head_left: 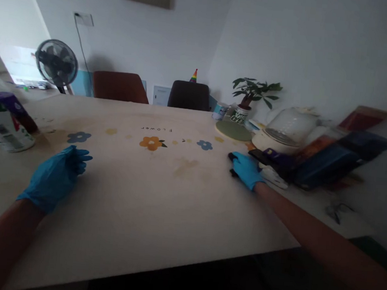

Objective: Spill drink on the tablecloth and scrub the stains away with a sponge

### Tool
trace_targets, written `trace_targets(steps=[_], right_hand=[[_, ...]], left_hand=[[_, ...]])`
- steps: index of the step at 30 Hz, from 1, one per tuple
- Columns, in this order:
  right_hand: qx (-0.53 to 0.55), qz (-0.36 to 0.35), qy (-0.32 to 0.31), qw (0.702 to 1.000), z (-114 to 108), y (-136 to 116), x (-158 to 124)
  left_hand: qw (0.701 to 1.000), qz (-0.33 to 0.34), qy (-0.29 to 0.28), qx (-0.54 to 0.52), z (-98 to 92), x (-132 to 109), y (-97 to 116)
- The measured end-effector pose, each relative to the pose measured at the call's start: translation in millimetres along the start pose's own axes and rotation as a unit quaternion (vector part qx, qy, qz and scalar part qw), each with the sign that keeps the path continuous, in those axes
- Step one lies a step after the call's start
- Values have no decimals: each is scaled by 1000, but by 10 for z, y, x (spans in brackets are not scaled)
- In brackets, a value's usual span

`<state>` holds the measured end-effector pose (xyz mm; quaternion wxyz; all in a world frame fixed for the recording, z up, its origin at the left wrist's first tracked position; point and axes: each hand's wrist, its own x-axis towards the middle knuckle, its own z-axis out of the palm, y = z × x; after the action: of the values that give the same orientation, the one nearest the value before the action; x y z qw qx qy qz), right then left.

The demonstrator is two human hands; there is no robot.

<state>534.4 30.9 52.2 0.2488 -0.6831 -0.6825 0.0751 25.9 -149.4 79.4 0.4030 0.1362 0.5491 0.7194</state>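
My left hand (57,175), in a blue disposable glove, is just above or on the left part of the pale tabletop, below a printed blue flower. Its fingers are loosely bent and a little apart, with nothing visible in them. My right hand (246,169), also gloved in blue, lies palm down at the table's right side. It covers a small black object (233,173) whose dark ends stick out past the fingers; its kind is hidden. Under both hands spreads a cream table cover (148,191) printed with flowers and the word "FLOWER", with brownish smudges.
On the right stand a potted plant (240,115), a green round mat (233,131), a clear-domed appliance (291,127) and a dark blue box (339,159). A white bottle (2,124) and a purple-topped container (15,109) stand left. Chairs (119,86) and a fan (56,62) are behind.
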Motion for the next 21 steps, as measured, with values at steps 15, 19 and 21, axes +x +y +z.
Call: trace_targets(steps=[15,19,21], right_hand=[[107,-235,-172,951,1234,-2215,-808],[138,-246,-196,939,1482,-2865,-810],[203,-208,-203,935,1530,-3040,-719]], left_hand=[[999,-17,14,23,94,-143,143],[999,-23,19,23,90,-136,164],[999,-26,17,21,77,-114,161]])
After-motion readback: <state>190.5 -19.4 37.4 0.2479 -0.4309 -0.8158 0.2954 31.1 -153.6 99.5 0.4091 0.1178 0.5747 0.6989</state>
